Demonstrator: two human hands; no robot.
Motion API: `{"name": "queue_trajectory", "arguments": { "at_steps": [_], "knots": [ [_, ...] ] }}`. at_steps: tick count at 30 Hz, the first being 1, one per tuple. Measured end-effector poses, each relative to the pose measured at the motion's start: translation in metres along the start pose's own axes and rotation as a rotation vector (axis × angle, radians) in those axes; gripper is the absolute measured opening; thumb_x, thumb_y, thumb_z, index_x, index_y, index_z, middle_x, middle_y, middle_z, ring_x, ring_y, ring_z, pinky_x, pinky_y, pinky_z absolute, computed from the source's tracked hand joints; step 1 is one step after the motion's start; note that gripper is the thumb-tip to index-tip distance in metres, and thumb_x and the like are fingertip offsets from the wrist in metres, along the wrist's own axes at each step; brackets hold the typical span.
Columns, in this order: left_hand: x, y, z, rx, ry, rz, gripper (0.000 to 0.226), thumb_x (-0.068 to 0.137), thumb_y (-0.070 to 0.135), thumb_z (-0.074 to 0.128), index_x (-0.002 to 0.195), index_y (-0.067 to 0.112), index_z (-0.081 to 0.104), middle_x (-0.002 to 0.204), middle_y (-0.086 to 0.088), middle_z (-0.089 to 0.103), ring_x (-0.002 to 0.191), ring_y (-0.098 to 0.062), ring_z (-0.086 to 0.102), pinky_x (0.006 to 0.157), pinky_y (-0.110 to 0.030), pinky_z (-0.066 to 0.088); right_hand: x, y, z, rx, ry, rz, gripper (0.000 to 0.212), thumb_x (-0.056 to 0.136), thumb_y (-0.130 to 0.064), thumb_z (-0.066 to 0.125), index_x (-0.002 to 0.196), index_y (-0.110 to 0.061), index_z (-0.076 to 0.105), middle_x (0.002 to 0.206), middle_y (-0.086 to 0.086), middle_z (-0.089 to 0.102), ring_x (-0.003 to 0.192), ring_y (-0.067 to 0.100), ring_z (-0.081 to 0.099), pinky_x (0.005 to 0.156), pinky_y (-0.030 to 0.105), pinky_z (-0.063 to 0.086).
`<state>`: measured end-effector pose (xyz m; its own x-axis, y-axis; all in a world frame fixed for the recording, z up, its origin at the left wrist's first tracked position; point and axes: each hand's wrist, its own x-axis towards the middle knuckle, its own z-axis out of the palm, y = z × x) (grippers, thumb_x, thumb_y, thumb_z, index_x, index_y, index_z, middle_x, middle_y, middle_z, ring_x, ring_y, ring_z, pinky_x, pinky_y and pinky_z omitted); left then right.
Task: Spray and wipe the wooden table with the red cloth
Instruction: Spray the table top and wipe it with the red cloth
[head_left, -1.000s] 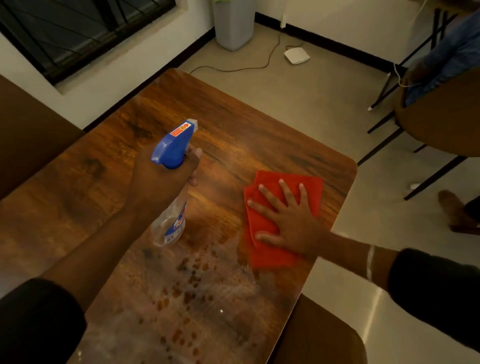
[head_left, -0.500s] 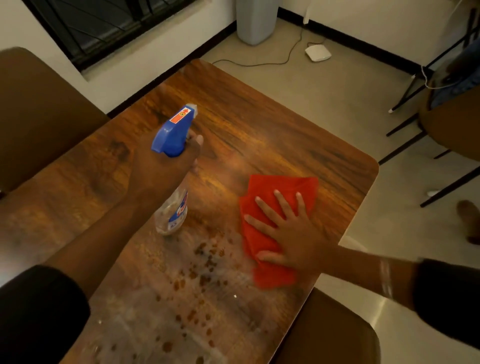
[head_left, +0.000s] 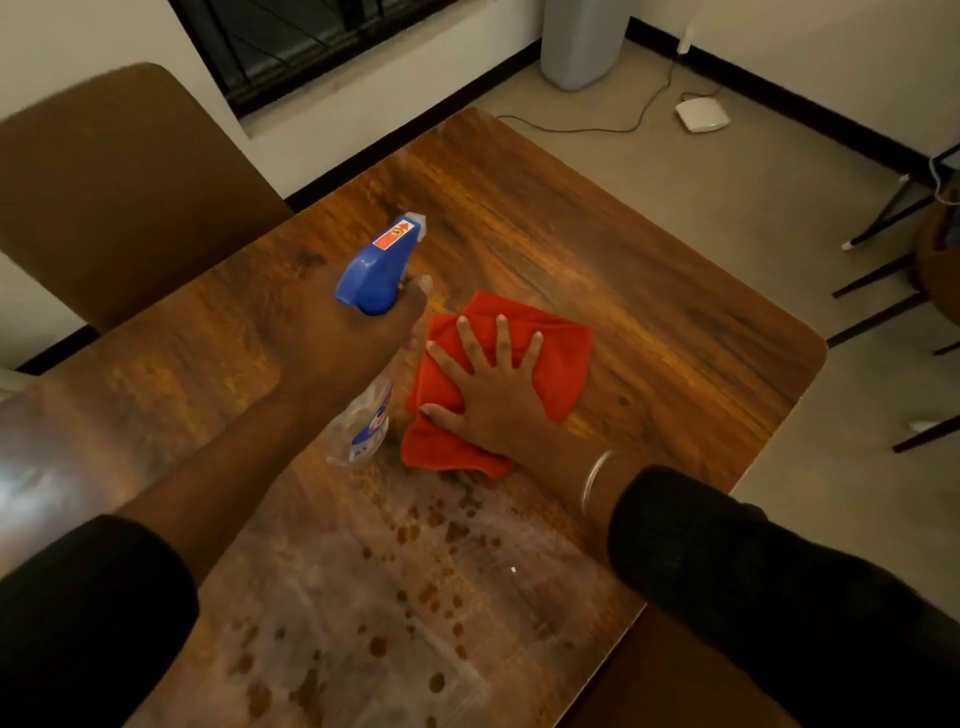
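The wooden table (head_left: 649, 291) fills the middle of the view, with wet droplets and streaks on its near part. My left hand (head_left: 353, 338) grips a clear spray bottle with a blue trigger head (head_left: 382, 267), held above the table with the nozzle pointing away from me. Just right of it, my right hand (head_left: 493, 389) lies flat with fingers spread on the folded red cloth (head_left: 556, 353), pressing it onto the tabletop.
A brown chair back (head_left: 119, 192) stands at the table's left side, another chair seat (head_left: 660, 675) at the near right edge. Dark chair legs (head_left: 883, 291) stand on the floor at right. A grey bin (head_left: 582, 41), cable and white device (head_left: 701, 114) lie beyond the table.
My right hand has slid the red cloth from the table's right edge toward the middle, close beside the bottle. The view has shifted too; the left hand keeps holding the bottle.
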<state>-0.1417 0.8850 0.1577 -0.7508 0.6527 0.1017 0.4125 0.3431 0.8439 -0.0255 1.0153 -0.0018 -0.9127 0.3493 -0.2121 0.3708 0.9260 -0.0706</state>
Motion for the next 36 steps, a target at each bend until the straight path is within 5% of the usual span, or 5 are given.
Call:
{"name": "queue_trajectory", "arguments": {
  "at_steps": [6,11,15,22,36],
  "knots": [
    [-0.009,-0.002,-0.022,-0.087,0.035,0.026,0.035,0.081,0.056,0.06,0.079,0.02,0.057,0.06,0.009,0.063,0.056,-0.004,0.063,0.06,-0.01,0.05,-0.126,0.068,0.008,-0.112,-0.116,-0.366,0.089,0.093,-0.09,0.029,0.164,-0.051,-0.009,0.175,-0.004,-0.024,0.157,0.046,-0.025,0.112,0.086,-0.008],
    [-0.021,-0.011,-0.041,-0.148,0.048,0.01,0.037,0.09,0.046,0.063,0.09,0.009,0.061,0.068,-0.004,0.066,0.062,-0.011,0.066,0.066,-0.016,0.054,-0.199,0.094,0.007,-0.175,-0.23,-0.454,0.098,0.086,-0.096,0.035,0.166,-0.049,0.001,0.177,-0.001,-0.014,0.159,0.048,-0.015,0.109,0.085,-0.005],
    [-0.035,-0.012,-0.053,-0.169,0.06,0.022,0.022,0.092,0.037,0.065,0.088,0.016,0.061,0.068,-0.003,0.066,0.062,-0.009,0.066,0.065,-0.013,0.052,-0.126,0.035,0.009,-0.067,-0.201,-0.401,0.091,0.092,-0.09,0.034,0.163,-0.054,-0.01,0.173,-0.006,-0.028,0.154,0.046,-0.031,0.107,0.088,-0.01],
    [-0.057,-0.024,-0.067,-0.154,-0.001,0.001,0.025,0.092,0.036,0.066,0.092,0.011,0.062,0.071,-0.012,0.067,0.062,-0.016,0.068,0.063,-0.021,0.056,-0.018,-0.064,0.008,-0.052,-0.029,-0.135,0.089,0.092,-0.088,0.025,0.167,-0.045,0.002,0.178,0.0,-0.007,0.159,0.05,-0.009,0.11,0.088,0.003],
    [-0.087,-0.027,-0.113,-0.269,-0.025,0.055,0.014,0.092,0.033,0.066,0.085,0.022,0.06,0.07,-0.009,0.067,0.062,-0.013,0.067,0.063,-0.013,0.053,-0.193,0.061,-0.01,-0.213,-0.462,-0.693,0.095,0.091,-0.086,0.048,0.165,-0.053,-0.001,0.175,-0.01,-0.023,0.157,0.032,-0.031,0.118,0.08,0.002]
  ]
}}
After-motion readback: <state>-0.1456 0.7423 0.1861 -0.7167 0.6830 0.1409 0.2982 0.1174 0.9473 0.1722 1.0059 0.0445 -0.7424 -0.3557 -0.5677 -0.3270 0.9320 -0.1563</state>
